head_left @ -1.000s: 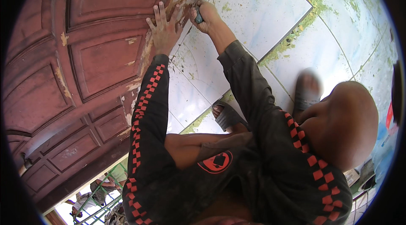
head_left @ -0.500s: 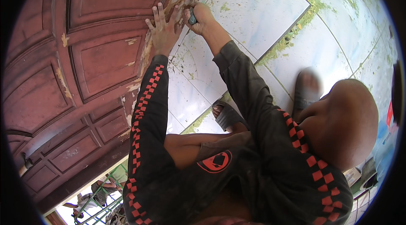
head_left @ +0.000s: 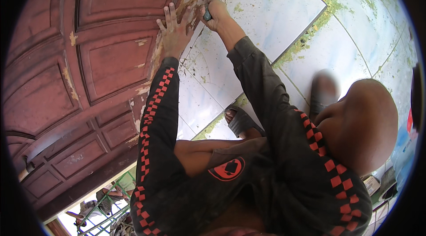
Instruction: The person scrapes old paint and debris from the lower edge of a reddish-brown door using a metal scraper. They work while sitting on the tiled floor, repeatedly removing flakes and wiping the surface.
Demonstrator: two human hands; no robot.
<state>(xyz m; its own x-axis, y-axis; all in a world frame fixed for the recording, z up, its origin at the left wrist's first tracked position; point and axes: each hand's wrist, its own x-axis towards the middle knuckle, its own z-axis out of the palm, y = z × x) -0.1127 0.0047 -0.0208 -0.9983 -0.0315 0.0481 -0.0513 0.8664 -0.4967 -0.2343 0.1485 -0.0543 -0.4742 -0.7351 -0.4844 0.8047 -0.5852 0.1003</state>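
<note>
Blue-green and rounded, a tool handle [head_left: 207, 15] is gripped in the curled right hand [head_left: 218, 15], just beside the peeling edge of a reddish-brown panelled wooden door [head_left: 117, 65]. Left of the grip, the left hand [head_left: 174, 36] lies spread against that door; right of it stretch white glossy floor tiles [head_left: 270, 18].

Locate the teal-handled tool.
The tool is in the right hand, upper middle of the head view, near the red door, right of the left hand.

The door [head_left: 116, 66] is reddish-brown, the handle [head_left: 207, 14] teal — the sleeves [head_left: 165, 92] black, red-checked
</note>
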